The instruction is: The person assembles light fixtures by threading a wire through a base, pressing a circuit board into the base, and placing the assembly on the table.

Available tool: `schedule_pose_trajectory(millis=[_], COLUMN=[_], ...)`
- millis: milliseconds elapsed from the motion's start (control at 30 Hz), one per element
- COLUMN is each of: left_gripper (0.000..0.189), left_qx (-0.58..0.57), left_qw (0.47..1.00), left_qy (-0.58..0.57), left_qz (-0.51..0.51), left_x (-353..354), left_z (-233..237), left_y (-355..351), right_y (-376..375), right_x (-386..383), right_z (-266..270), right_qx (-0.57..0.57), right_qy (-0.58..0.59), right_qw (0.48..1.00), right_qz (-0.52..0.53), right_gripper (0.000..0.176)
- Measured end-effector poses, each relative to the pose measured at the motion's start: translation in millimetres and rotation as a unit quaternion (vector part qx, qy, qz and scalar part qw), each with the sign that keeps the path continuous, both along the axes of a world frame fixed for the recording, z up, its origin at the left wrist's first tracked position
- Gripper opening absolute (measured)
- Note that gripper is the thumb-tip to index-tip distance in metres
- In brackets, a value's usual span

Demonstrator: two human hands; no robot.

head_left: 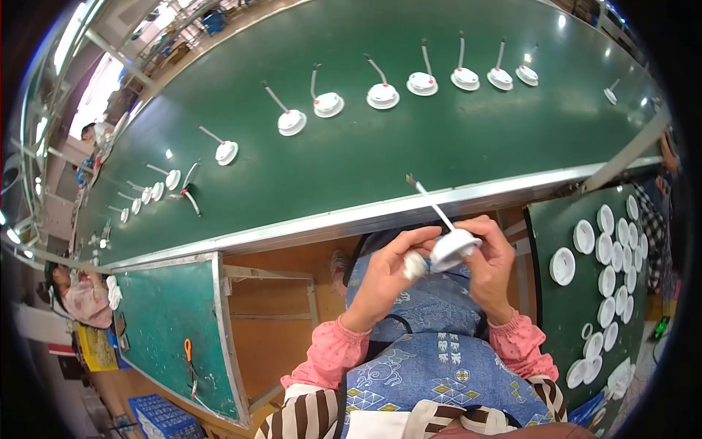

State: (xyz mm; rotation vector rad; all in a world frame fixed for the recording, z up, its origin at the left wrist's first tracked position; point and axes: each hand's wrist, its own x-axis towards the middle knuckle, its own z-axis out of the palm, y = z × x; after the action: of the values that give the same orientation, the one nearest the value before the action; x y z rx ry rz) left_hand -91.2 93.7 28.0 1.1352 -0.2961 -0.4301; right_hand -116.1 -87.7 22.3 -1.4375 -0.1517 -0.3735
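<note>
In front of my lap, my right hand grips a white round lamp housing by its rim. A white cable with bare coloured wire ends sticks up from the housing. Close against its left side is my left hand, with thumb and fingers closed on a small white wad that has a bit of blue at its edge. What the wad is made of, I cannot tell. The housing is tilted, its wide rim facing down and toward me.
On the green conveyor belt stands a curved row of similar housings, cables up. A metal rail edges it. The right table holds several white round parts; the left table holds orange-handled scissors. A person sits far left.
</note>
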Motion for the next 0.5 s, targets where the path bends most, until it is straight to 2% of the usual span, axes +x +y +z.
schedule_pose_trajectory(millis=[33,67,167,233,300,333,367,467,500], left_gripper=[0.054,0.065,0.049,0.026,0.022,0.018,0.016,0.021,0.020], left_qx=[-0.045,-0.037,-0.142,-0.155,-0.071,0.005,0.096,0.256,0.316], left_qw=[0.997,0.997,0.984,0.978,0.987,0.983,0.961,0.837,0.773], left_qy=[0.048,0.059,0.107,0.137,0.091,0.054,-0.040,-0.188,-0.219], left_qz=[-0.033,-0.026,-0.013,0.031,0.114,0.177,0.258,0.445,0.504], left_x=[3,8,18,22,35,48,65,141,168], left_z=[4,-11,-18,-11,-5,4,14,15,12], left_y=[7,7,-2,-1,14,28,45,116,141], right_y=[-4,-6,-5,6,6,1,-3,-12,-9], right_x=[0,2,6,6,5,5,5,4,5], right_z=[1,0,-14,-8,-7,-6,-6,-24,-27], right_qx=[-0.004,0.001,-0.011,0.029,0.052,0.035,0.018,0.011,0.014], right_qy=[-0.005,-0.009,0.009,0.056,0.110,0.142,0.172,0.194,0.201], right_qw=[1.000,0.998,0.988,0.992,0.989,0.987,0.984,0.980,0.979], right_qz=[0.020,0.058,0.151,0.109,0.081,0.063,0.044,0.037,0.042], right_gripper=[0.023,0.024,0.030,0.037,0.050,0.050,0.050,0.041,0.039])
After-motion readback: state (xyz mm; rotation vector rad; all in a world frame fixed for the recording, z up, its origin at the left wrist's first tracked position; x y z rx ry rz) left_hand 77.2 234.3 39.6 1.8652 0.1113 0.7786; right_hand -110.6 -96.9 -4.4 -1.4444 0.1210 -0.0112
